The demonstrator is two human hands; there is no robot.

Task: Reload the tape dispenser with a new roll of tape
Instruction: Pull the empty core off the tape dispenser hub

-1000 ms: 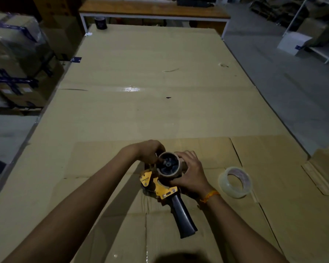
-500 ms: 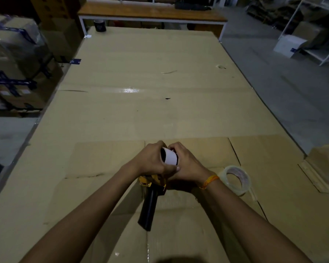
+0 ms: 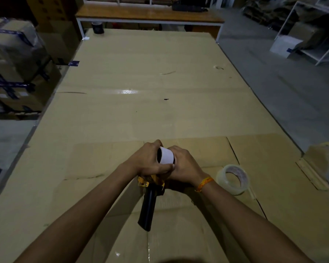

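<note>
Dim warehouse light falls on a long surface (image 3: 144, 103) covered in flattened brown cardboard, with taped boxes stacked off to the left and a white shelving frame far right. Near its close edge, both hands meet over a yellow-and-black handheld tape dispenser (image 3: 150, 188), whose black handle points back toward the person.

By the look of it, the step in hand is pulling the spent core off the dispenser's hub. To do it well, the dispenser should be pinned steady by the left hand while the right draws the core straight along the hub's axis, twisting slightly and not prying sideways, with fingertips kept away from the cutting blade at the yellow end.

The left hand (image 3: 147, 160) is curled closed around the dispenser's head, its thumb lying across the front just beneath a white cylindrical cardboard core (image 3: 165, 156). The right hand (image 3: 184, 167), which has an orange thread band (image 3: 204, 184) at its wrist, is wrapped snugly on the core's right side. A new roll of clear packing tape (image 3: 233, 179) lies flat on the cardboard just right of that wrist, untouched.
</note>
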